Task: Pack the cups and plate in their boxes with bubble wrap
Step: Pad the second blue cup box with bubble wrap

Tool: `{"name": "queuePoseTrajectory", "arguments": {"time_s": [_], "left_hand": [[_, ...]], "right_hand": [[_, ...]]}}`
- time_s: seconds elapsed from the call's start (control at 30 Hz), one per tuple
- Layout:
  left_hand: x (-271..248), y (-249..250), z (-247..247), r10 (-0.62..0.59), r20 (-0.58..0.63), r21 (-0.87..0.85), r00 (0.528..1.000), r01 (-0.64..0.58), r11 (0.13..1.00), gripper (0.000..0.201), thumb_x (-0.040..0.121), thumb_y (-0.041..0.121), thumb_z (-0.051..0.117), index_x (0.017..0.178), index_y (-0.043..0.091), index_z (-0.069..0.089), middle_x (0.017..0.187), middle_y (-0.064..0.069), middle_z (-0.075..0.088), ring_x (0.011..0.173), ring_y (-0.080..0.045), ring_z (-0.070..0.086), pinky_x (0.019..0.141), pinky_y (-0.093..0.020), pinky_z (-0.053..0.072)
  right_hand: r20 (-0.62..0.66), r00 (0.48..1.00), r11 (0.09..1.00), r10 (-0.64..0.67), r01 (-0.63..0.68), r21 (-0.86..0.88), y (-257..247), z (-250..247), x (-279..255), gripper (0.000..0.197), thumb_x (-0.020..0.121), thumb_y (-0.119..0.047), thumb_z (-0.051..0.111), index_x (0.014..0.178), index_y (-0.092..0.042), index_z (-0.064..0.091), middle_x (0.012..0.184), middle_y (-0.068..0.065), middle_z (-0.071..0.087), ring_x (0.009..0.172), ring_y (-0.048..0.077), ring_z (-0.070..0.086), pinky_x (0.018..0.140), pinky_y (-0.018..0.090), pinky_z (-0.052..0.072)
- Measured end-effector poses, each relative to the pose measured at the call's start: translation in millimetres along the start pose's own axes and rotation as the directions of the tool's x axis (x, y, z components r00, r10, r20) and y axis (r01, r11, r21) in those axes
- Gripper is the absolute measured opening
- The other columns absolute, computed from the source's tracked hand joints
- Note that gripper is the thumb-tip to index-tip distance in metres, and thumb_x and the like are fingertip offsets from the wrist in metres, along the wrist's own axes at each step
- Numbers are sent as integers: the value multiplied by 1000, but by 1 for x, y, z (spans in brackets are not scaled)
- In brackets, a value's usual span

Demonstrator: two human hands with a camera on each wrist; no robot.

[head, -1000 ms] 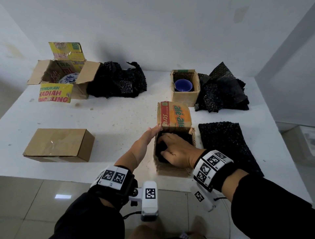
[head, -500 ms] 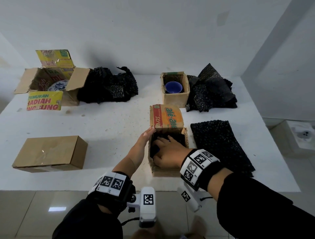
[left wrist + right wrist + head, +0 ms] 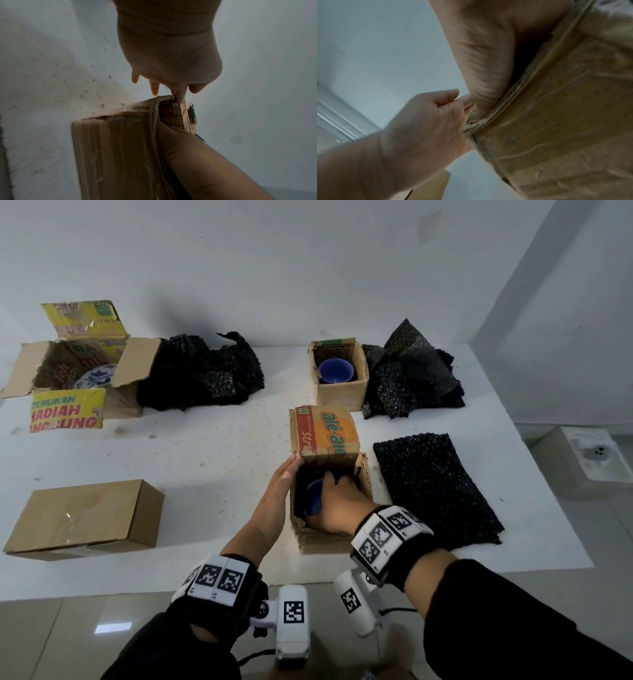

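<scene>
The near box (image 3: 330, 537) stands on the white table (image 3: 212, 460), its printed flap (image 3: 323, 436) raised at the far side. The head view alone shows inside it: a blue cup (image 3: 314, 497) sits among black bubble wrap (image 3: 301, 484), and the right hand (image 3: 342, 508) reaches into the opening with its fingers bent round the cup's right side. Whether that grip is closed on the cup cannot be told, since the fingertips are hidden in the box. The right wrist view shows only the wrist entering the box over its near rim, with the box wall (image 3: 556, 121) filling the frame.

The left hand (image 3: 282, 484) lies flat against the box's left wall, fingers straight, its grip open. The left wrist view adds that the fingertips (image 3: 179, 97) touch the far left corner at the flap's base, which the head view does not resolve. The right wrist view shows the same hand (image 3: 428, 121) from below, the thumb resting at the rim.

Right of the box lies a flat wrap sheet (image 3: 435, 487). Behind the box a second box (image 3: 339, 385) holds another blue cup (image 3: 335, 371), with a crumpled wrap pile (image 3: 411, 378) beside it. Far left of the near box, an open carton (image 3: 68, 371) holds the plate (image 3: 94, 374), more wrap (image 3: 202, 378) at its side. A closed box (image 3: 85, 518) lies to the near box's left.
</scene>
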State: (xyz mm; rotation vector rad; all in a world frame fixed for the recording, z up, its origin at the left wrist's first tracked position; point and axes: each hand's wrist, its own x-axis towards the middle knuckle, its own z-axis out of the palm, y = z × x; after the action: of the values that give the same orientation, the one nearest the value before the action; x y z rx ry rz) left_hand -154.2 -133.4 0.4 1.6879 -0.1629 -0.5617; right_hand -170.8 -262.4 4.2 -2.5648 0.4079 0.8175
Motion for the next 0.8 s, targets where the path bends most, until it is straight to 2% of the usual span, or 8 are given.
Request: {"name": "queuePoseTrajectory", "arguments": {"time_s": [0.1, 0.2, 0.33, 0.47, 0.6, 0.67, 0.73, 0.8], "left_hand": [[0, -1, 0, 15, 4, 8, 1000, -15, 1000, 43, 104, 27, 19, 145, 23, 33, 149, 12, 28, 128, 6, 24, 79, 13, 23], [1, -2, -1, 27, 16, 14, 1000, -27, 1000, 43, 104, 25, 19, 145, 21, 32, 150, 11, 27, 129, 6, 24, 82, 13, 22], [4, -6, -3, 39, 10, 6, 999, -39, 999, 43, 104, 24, 21, 144, 20, 34, 150, 11, 28, 131, 5, 25, 85, 11, 22], [3, -8, -4, 31, 20, 23, 999, -32, 999, 43, 104, 28, 20, 145, 26, 33, 149, 17, 27, 133, 8, 22, 89, 11, 20], [2, -6, -2, 33, 22, 37, 999, -34, 999, 44, 103, 28, 20, 145, 24, 33, 149, 17, 26, 132, 9, 22, 90, 11, 20], [2, -7, -2, 34, 9, 41, 999, -35, 999, 43, 104, 27, 20, 145, 24, 34, 149, 15, 27, 131, 8, 23, 92, 9, 21], [3, -10, -3, 38, -13, 70, 999, -37, 997, 43, 103, 38, 24, 143, 30, 37, 149, 18, 29, 131, 9, 25, 106, -2, 20], [5, -12, -4, 20, -50, 126, 999, -13, 992, 48, 92, 55, 25, 135, 44, 43, 145, 25, 34, 133, 7, 28, 118, -28, 17]], "right_hand": [[-23, 1000, 999, 21, -20, 26, -2, 0, 6, 85, 76, -46, 70, 137, -13, 22, 138, 17, 33, 127, 33, 38, 100, 39, 39], [-81, 997, 1000, 1, -1, -3, -5, 2, 5, 79, 74, -44, 72, 133, -12, 30, 134, 15, 33, 124, 32, 37, 98, 39, 41], [-197, 967, 984, -164, 145, -107, -9, 1, -4, 68, 82, -41, 63, 135, -16, 29, 135, 11, 26, 125, 33, 31, 98, 44, 37], [-88, 961, 943, -261, 235, -235, -7, 5, -3, 56, 93, -44, 44, 140, -18, 30, 147, 5, 23, 140, 33, 13, 111, 54, 20], [-70, 961, 950, -267, 251, -185, -1, 8, 10, 60, 87, -48, 49, 139, -25, 30, 142, 1, 30, 132, 29, 22, 102, 52, 33], [-24, 965, 953, -263, 255, -162, 1, 7, 14, 63, 86, -48, 52, 139, -25, 28, 143, 2, 28, 132, 30, 22, 103, 52, 33], [-13, 960, 948, -280, 275, -160, 3, 5, 14, 61, 87, -46, 51, 140, -25, 28, 144, 2, 27, 134, 32, 19, 104, 53, 31], [-30, 946, 933, -323, 313, -174, 7, 3, 8, 57, 90, -43, 49, 141, -25, 29, 147, 1, 25, 137, 34, 16, 107, 55, 27]]}}
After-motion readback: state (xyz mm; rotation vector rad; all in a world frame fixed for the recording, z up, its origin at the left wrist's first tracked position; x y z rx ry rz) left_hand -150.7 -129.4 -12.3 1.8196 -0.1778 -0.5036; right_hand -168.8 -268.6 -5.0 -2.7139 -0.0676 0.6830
